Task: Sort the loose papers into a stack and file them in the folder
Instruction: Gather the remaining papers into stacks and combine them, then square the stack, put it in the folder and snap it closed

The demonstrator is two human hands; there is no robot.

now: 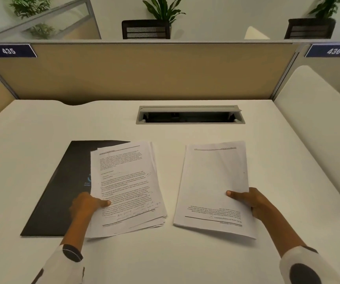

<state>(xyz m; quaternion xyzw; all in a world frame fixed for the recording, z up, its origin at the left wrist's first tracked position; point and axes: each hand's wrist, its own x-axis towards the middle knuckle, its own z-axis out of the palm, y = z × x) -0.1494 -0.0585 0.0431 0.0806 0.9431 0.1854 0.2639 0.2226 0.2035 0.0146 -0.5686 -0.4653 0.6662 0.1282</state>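
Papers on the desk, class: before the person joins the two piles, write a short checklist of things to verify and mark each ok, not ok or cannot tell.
1. Left hand grips the thick pile: ok.
2. Right hand grips the thin pile: ok.
3. Both piles face the same way: not ok; the thin pile's print reads upside down.
4. Thick pile's edges squared: not ok; sheets fan out.
5. Folder open to take papers: not ok; it lies closed, partly under the thick pile.
6. Page order: cannot tell.
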